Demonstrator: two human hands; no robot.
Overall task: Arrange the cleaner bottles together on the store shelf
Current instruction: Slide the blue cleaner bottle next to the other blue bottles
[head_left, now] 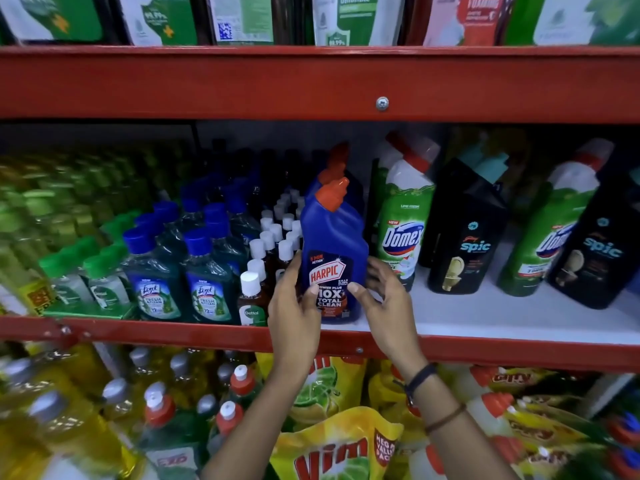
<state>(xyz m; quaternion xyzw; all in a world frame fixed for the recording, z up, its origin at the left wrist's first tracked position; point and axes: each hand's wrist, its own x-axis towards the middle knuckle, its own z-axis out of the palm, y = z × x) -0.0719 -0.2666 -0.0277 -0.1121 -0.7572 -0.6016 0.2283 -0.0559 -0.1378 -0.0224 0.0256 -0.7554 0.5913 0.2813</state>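
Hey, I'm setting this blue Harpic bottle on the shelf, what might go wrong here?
The Harpic bottle stands near the shelf's front edge; letting go too soon might tip it forward. Your left hand is close to the small white-capped Dettol bottles, so nudging sideways may topple them. The leaning Domex bottle may get bumped.

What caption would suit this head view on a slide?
Both hands, left and right, steady a blue Harpic bottle upright on the shelf beside Domex.
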